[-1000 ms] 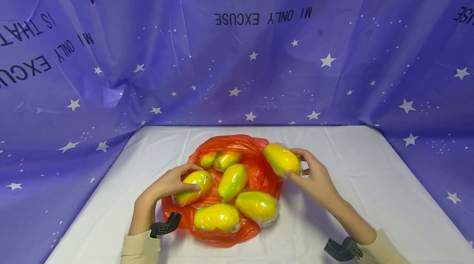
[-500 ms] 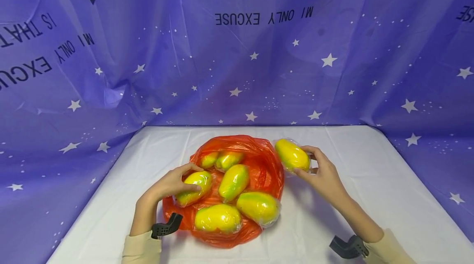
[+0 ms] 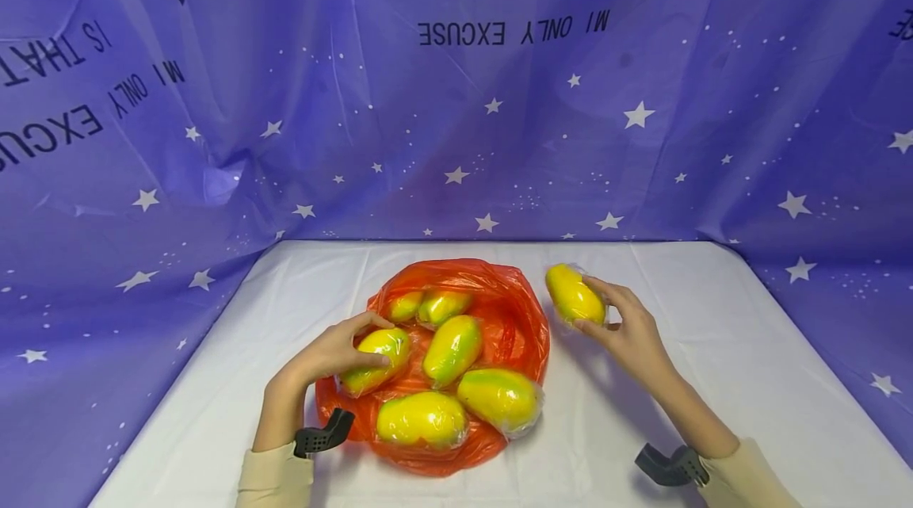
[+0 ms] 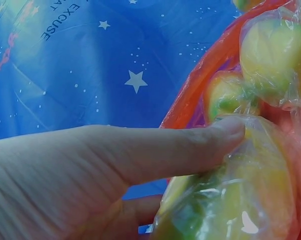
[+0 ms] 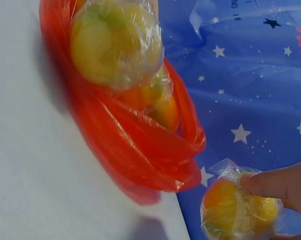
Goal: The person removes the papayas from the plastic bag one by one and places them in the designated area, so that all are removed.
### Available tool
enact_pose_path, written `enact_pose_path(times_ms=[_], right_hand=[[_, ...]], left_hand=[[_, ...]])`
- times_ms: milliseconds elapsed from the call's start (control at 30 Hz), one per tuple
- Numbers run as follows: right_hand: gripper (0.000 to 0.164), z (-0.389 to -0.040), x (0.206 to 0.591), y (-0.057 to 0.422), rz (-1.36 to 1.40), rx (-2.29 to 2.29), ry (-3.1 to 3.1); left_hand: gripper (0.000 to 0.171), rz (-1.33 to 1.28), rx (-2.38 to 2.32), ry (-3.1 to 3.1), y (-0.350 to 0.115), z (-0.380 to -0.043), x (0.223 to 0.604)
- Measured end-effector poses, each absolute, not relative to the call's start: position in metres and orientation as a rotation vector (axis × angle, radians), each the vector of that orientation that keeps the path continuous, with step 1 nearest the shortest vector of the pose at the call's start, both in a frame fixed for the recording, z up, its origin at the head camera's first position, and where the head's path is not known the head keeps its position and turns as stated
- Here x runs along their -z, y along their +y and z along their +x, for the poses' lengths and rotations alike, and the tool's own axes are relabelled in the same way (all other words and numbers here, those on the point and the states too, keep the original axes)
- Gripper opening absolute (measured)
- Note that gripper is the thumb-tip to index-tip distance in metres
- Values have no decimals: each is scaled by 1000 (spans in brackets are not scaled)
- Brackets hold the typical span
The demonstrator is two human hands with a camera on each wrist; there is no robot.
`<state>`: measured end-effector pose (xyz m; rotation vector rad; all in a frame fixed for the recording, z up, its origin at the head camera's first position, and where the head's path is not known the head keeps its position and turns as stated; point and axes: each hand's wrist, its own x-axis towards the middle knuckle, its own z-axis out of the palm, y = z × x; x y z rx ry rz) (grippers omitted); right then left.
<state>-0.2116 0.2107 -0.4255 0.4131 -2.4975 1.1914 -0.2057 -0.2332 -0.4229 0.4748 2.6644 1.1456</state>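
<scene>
In the head view my right hand (image 3: pixel 636 340) pinches a yellow mango (image 3: pixel 569 292) in clear wrap, held just right of a red plastic bag (image 3: pixel 521 302). The right wrist view has its thumb on the wrap of that mango (image 5: pixel 230 210). My left hand (image 3: pixel 330 351) grips another wrapped mango (image 3: pixel 372 375) at the left of the bag. From the left wrist its thumb lies across the top of this mango (image 4: pixel 230 200), and its fingertips are hidden behind the fruit.
More wrapped mangoes lie on the open bag: one in the middle (image 3: pixel 452 351), two at the front, including a long one (image 3: pixel 421 419), and two smaller-looking ones at the back. A white-covered table (image 3: pixel 678 286) is under them, with a purple starry curtain (image 3: pixel 399 135) behind.
My right hand has carried its mango rightward, from over the bag's right edge to beyond it. My left hand stays on its mango, and the other mangoes lie still.
</scene>
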Motion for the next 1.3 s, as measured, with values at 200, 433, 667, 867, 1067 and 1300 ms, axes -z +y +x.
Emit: enact_pose_path(times_ms=[200, 433, 667, 867, 1067, 1300], right_hand=[[61, -219, 429, 214, 327, -1155, -2537], [59, -223, 437, 218, 273, -1101, -2584], [59, -230, 447, 221, 308, -1113, -2585], [63, -234, 453, 223, 320, -1107, -2603], [71, -238, 456, 222, 276, -1099, -2650], [75, -238, 455, 220, 223, -1124, -2691]], left_hand=[[43, 469, -1131, 2680, -233, -205, 422], [44, 465, -1144, 2662, -235, -206, 423], [45, 449, -1143, 2662, -234, -206, 423], [45, 466, -1134, 2670, -233, -206, 423], [44, 456, -1133, 2671, -233, -206, 422], [44, 460, -1135, 2676, -232, -206, 422]])
